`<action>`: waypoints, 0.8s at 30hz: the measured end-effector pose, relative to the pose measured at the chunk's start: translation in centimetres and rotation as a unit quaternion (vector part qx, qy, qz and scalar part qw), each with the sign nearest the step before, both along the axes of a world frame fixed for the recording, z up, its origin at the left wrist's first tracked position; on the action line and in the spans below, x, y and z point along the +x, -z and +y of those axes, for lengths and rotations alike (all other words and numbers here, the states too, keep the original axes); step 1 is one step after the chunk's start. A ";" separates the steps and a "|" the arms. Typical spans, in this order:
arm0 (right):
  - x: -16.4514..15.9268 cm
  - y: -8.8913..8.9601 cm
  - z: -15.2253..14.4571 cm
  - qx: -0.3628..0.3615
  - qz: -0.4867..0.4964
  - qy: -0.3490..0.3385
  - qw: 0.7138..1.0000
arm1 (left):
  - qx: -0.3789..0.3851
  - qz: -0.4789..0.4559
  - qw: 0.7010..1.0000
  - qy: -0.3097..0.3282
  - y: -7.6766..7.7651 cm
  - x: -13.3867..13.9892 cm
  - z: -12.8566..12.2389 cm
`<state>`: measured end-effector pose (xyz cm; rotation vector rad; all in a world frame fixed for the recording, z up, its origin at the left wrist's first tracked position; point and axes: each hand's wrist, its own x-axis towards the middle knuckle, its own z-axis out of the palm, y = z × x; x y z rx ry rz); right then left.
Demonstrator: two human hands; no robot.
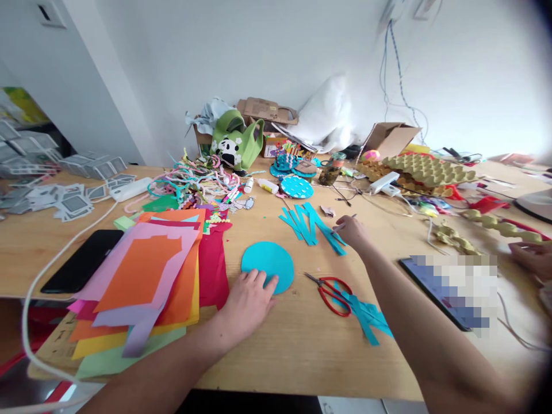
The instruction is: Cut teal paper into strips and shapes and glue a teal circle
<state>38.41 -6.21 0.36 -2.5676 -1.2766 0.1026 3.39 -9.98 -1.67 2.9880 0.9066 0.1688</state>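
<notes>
My left hand (250,296) lies with its fingers spread on the lower edge of a round blue disc (268,259), which is flat on the table. A slim, pale, pen-like stick (344,223) is pinched in my right hand (352,231), low over the table. Several blue strips (304,223) lie just left of that hand, one reaching beneath it. Between my arms rest red-handled scissors (334,296), blades apart and pointing left. More blue strips (366,316) lie against their handles, partly hidden by my right forearm.
Coloured sheets (142,270) are stacked at left beside a black phone (81,261). Pipe cleaners (198,178), a dotted blue disc (297,187) and egg cartons (431,167) stand behind. On the right lies a tablet (435,287); another person's hand (532,259) is at the edge.
</notes>
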 end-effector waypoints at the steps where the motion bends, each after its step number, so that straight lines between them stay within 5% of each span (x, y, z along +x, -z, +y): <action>1: -0.4 0.3 -0.4 0.002 0.005 -0.002 1.000 | -0.003 0.004 1.000 0.001 0.0 0.0 0.0; 7: -3.5 0.3 -4.3 0.003 0.051 -0.086 0.995 | 0.001 0.032 0.999 0.020 0.1 -0.4 0.5; 13: -6.1 1.4 -6.9 -0.061 -0.085 -0.317 0.943 | -0.024 0.037 0.999 0.021 -0.7 -0.8 0.9; 24: -8.1 0.7 -4.9 -0.102 -0.169 -0.375 0.906 | -0.034 0.035 0.999 0.012 -1.1 -0.6 0.6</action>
